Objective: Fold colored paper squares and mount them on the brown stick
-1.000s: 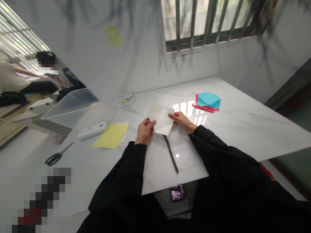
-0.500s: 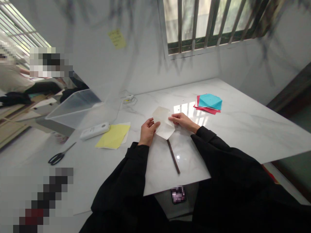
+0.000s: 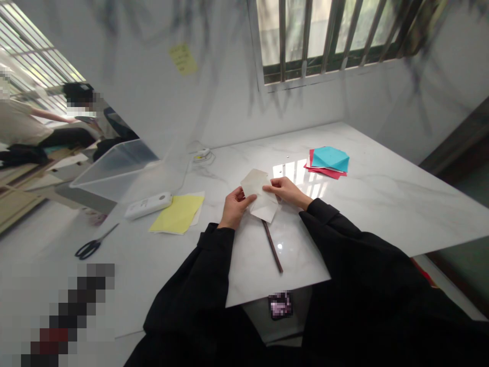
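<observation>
White marble table (image 3: 382,204) under a barred window; both hands meet near its front edge. Left hand (image 3: 234,208) and right hand (image 3: 286,190) each pinch a side of a folded white paper (image 3: 259,191), held between them just above the surface, its point tipped toward the front edge. A dark stick (image 3: 272,246) lies beneath, long axis running toward the person. Yellow sheets (image 3: 176,215), scissors (image 3: 92,244) and a clear bin (image 3: 114,165) sit leftward; blue and red papers (image 3: 329,160) lie toward the back right.
</observation>
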The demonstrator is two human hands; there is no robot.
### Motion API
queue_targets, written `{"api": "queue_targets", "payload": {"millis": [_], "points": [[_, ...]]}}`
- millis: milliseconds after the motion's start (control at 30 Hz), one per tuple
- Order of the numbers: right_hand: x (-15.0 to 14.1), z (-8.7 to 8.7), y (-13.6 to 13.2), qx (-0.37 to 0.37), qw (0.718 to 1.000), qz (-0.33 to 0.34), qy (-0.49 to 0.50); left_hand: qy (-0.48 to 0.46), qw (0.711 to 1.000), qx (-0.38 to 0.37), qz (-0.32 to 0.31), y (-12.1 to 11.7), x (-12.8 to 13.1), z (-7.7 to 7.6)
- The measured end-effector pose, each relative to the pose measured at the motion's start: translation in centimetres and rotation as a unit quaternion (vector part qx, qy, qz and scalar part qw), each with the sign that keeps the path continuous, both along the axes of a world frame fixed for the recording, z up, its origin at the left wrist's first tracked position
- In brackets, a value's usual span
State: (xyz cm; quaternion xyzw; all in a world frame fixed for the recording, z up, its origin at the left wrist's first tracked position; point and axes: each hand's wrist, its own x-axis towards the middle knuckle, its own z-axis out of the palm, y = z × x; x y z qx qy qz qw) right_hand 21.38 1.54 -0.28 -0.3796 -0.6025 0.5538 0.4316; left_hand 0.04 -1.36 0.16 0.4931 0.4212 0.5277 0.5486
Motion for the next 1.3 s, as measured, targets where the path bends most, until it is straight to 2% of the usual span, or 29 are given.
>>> {"api": "queue_targets", "payload": {"millis": [333, 733, 967, 1133, 1300], "points": [[0.0, 0.1, 0.0, 0.004, 1.0, -0.004, -0.021, 0.008, 1.0, -0.003, -0.017, 0.0, 0.0, 0.0], [0.3, -0.8, 0.6, 0.0, 1.0, 0.009, 0.004, -0.009, 1.0, -0.025, -0.001, 0.1, 0.1, 0.2], [0.1, -0.2, 0.2, -0.015, 1.0, 0.023, 0.006, 0.0, 1.0, -0.024, 0.006, 0.1, 0.1, 0.1], [0.2, 0.1, 0.1, -0.005, 0.999, 0.024, -0.025, 0.0, 1.0, -0.025, 0.003, 0.1, 0.1, 0.0], [0.4, -0.3, 0.5, 0.011, 0.996, 0.013, -0.084, 0.017, 1.0, -0.011, -0.005, 0.2, 0.0, -0.2]]}}
